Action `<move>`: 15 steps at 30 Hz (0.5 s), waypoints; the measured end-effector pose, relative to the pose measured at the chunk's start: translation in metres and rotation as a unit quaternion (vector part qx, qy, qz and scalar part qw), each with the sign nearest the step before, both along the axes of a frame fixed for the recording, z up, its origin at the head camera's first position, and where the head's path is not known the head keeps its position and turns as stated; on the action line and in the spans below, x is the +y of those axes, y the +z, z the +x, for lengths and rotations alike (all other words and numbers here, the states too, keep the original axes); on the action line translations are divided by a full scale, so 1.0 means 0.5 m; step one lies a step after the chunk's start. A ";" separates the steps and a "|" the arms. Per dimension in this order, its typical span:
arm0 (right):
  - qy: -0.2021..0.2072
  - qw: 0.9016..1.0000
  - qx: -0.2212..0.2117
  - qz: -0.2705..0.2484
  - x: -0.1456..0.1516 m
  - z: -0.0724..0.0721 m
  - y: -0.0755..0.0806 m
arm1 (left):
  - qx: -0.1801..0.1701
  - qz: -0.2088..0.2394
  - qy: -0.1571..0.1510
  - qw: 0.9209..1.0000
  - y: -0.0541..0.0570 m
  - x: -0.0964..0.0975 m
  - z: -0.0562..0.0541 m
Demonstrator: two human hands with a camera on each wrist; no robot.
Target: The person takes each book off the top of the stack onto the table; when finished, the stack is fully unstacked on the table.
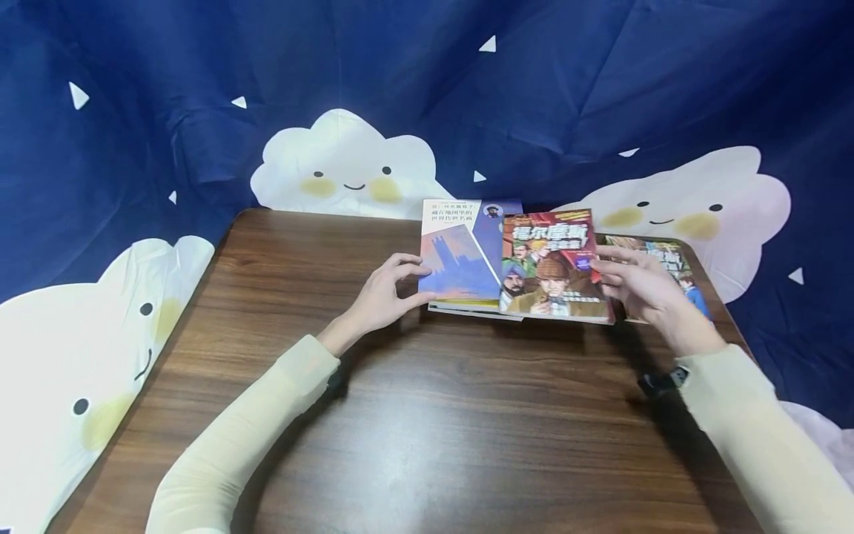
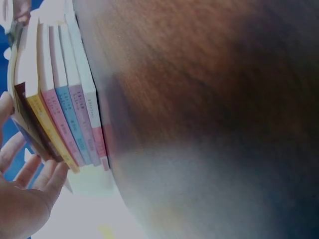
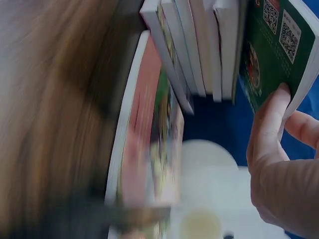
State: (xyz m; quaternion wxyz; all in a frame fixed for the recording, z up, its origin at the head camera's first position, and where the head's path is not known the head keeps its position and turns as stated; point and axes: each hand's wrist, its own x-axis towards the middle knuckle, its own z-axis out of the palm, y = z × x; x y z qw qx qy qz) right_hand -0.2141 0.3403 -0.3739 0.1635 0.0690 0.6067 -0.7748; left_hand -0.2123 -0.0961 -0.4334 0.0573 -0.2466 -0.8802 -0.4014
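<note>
My right hand pinches the right edge of a red-covered comic book with a detective in a brown hat on its front. The right wrist view shows this book's dark green back cover, tilted above the stack beside it. At the left end of a stack of books, my left hand has its fingers against the edge. A purple and white book lies on top, partly covered by the red one. Yellow, pink, blue and purple spines show in the left wrist view, close to the fingertips.
Another comic book lies to the right of the stack, partly behind my right hand. The wooden table ends just behind the books, at a blue curtain with smiling clouds.
</note>
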 end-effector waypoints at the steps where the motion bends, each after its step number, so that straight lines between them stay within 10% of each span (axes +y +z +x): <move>1: 0.000 1.000 0.004 -0.007 0.018 0.013 0.004 | 0.000 0.001 0.000 1.000 0.000 0.000 0.000; 15: -0.006 0.995 0.059 0.078 0.268 0.226 -0.037 | -0.003 -0.002 0.000 1.000 -0.001 0.000 -0.002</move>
